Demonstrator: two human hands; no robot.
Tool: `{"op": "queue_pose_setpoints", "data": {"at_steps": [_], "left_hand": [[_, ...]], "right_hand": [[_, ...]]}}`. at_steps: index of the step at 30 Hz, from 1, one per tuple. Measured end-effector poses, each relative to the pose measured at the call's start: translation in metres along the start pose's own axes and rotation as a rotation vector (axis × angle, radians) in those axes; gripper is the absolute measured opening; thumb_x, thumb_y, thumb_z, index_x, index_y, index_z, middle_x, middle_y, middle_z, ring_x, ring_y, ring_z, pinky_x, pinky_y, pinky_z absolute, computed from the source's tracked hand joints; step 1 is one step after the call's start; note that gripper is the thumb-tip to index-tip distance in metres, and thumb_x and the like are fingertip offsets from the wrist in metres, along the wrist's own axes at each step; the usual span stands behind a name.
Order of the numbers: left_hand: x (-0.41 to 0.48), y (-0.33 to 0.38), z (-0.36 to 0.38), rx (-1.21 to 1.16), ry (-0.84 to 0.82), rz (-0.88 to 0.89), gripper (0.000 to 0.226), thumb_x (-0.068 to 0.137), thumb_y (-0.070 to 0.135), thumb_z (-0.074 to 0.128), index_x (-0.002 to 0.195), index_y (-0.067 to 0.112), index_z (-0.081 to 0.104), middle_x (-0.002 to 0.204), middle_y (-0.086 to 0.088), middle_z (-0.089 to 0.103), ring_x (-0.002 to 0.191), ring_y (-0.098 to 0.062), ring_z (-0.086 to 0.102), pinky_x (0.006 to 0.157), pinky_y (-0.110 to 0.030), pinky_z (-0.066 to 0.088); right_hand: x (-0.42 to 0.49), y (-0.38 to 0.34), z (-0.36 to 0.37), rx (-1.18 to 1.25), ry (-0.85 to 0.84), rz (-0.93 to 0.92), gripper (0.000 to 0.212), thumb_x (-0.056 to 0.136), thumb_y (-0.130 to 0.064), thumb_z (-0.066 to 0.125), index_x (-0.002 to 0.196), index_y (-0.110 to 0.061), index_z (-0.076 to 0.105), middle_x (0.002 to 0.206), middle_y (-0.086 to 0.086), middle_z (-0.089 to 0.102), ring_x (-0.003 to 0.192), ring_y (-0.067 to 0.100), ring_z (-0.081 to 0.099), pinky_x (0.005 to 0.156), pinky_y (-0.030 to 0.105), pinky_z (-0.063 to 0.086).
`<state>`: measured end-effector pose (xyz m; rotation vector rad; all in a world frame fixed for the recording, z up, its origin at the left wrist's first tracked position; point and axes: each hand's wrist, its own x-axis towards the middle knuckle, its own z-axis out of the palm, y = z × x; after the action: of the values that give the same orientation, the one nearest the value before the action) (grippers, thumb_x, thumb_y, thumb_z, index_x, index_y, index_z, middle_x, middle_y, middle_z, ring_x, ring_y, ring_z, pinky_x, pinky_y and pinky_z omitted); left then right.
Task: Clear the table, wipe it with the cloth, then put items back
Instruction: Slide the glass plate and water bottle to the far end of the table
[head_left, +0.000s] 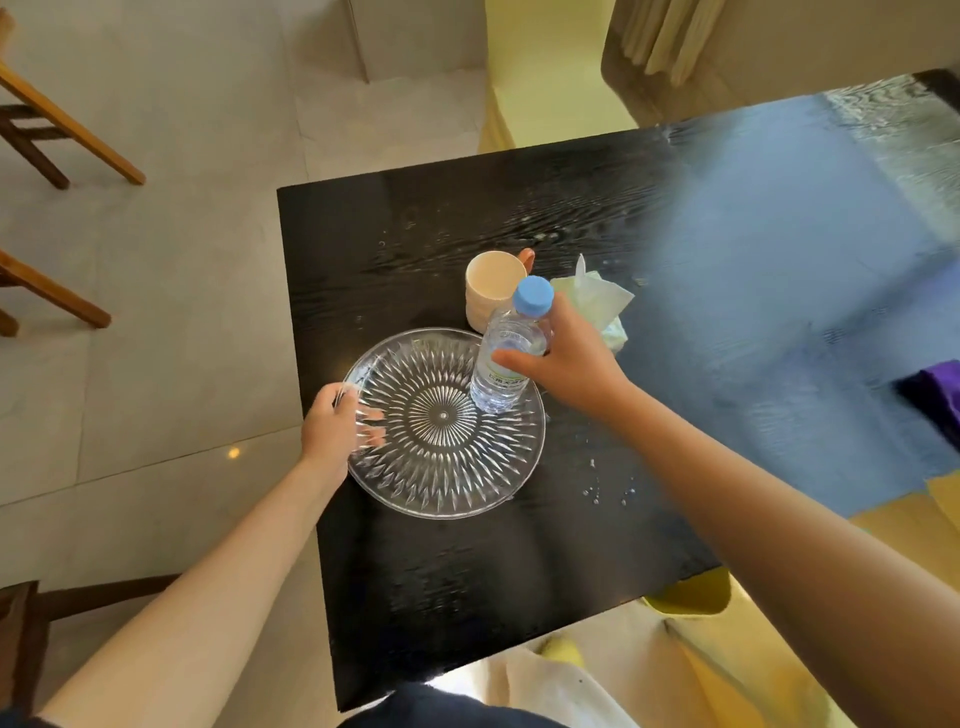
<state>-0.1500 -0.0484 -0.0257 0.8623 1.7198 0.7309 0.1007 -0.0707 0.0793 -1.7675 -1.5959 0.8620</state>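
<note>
I judge this is early clearing, or possibly the putting back (I can't tell which); droplets dot the black table (467, 571), so wiping looks undone. My left hand (332, 431) grips the glass plate (441, 441) by its left rim; my right hand (566, 364) is wrapped round one water bottle (501, 364) over the plate's far edge. Beyond the plate: one cup (493, 291), one crumpled tissue (592, 301). A purple cloth (935, 395) lies well right.

table (467, 582): we see dark, glossy wood grain
plate (457, 467): we see clear cut glass, ridged
bottle (501, 364): clear plastic, matt blue cap
cup (493, 296): matt, pale
tissue (592, 299): crumpled soft paper
</note>
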Motion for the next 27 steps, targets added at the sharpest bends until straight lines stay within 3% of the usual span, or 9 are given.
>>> {"op": "queue_pose_setpoints", "data": {"at_steps": [7, 10, 13, 20, 24, 27], "left_hand": [[-0.050, 0.024, 0.079, 0.031, -0.075, 0.024, 0.020, 0.098, 0.030, 0.044, 0.112, 0.020, 0.056, 0.102, -0.004, 0.066, 0.089, -0.022, 0.067, 0.073, -0.036, 0.058], [-0.076, 0.035, 0.127, 0.028, -0.082, 0.042, 0.026, 0.099, 0.029, 0.043, 0.119, 0.018, 0.054, 0.105, -0.005, 0.064, 0.087, -0.019, 0.065, 0.063, -0.028, 0.053], [-0.097, 0.050, 0.176, 0.035, -0.083, 0.042, 0.029, 0.098, 0.027, 0.043, 0.123, 0.015, 0.053, 0.109, -0.008, 0.064, 0.086, -0.020, 0.064, 0.059, -0.027, 0.049], [-0.118, 0.081, 0.281, 0.075, -0.083, 0.069, 0.038, 0.098, 0.028, 0.039, 0.130, 0.011, 0.051, 0.123, -0.013, 0.060, 0.106, -0.028, 0.061, 0.092, -0.041, 0.052], [-0.116, 0.098, 0.334, 0.114, -0.068, 0.073, 0.042, 0.098, 0.034, 0.036, 0.132, 0.013, 0.050, 0.123, -0.014, 0.058, 0.111, -0.031, 0.058, 0.098, -0.047, 0.048], [-0.095, 0.110, 0.375, 0.051, -0.118, 0.050, 0.038, 0.093, 0.033, 0.042, 0.123, 0.014, 0.055, 0.119, -0.012, 0.062, 0.105, -0.031, 0.061, 0.094, -0.048, 0.051]], "right_hand": [[-0.037, 0.038, -0.084, -0.018, 0.108, 0.096, 0.062, 0.076, -0.036, 0.074, 0.126, -0.019, 0.042, 0.123, 0.003, 0.057, 0.106, 0.020, 0.058, 0.089, 0.039, 0.050], [-0.055, 0.058, -0.128, -0.024, 0.184, 0.140, 0.059, 0.077, -0.035, 0.074, 0.124, -0.014, 0.044, 0.120, 0.004, 0.059, 0.105, 0.020, 0.059, 0.083, 0.031, 0.047], [-0.074, 0.079, -0.173, -0.004, 0.282, 0.178, 0.059, 0.077, -0.032, 0.074, 0.125, -0.014, 0.045, 0.122, 0.005, 0.061, 0.105, 0.020, 0.059, 0.086, 0.032, 0.048], [-0.093, 0.126, -0.258, 0.007, 0.473, 0.243, 0.058, 0.076, -0.031, 0.075, 0.124, -0.015, 0.047, 0.122, 0.005, 0.061, 0.107, 0.022, 0.059, 0.090, 0.039, 0.048], [-0.088, 0.157, -0.290, 0.067, 0.531, 0.339, 0.061, 0.077, -0.032, 0.074, 0.129, -0.016, 0.046, 0.127, 0.006, 0.058, 0.113, 0.023, 0.057, 0.093, 0.040, 0.047], [-0.077, 0.181, -0.310, 0.058, 0.576, 0.399, 0.063, 0.076, -0.033, 0.074, 0.130, -0.014, 0.046, 0.126, 0.006, 0.058, 0.113, 0.024, 0.057, 0.096, 0.042, 0.047]]}}
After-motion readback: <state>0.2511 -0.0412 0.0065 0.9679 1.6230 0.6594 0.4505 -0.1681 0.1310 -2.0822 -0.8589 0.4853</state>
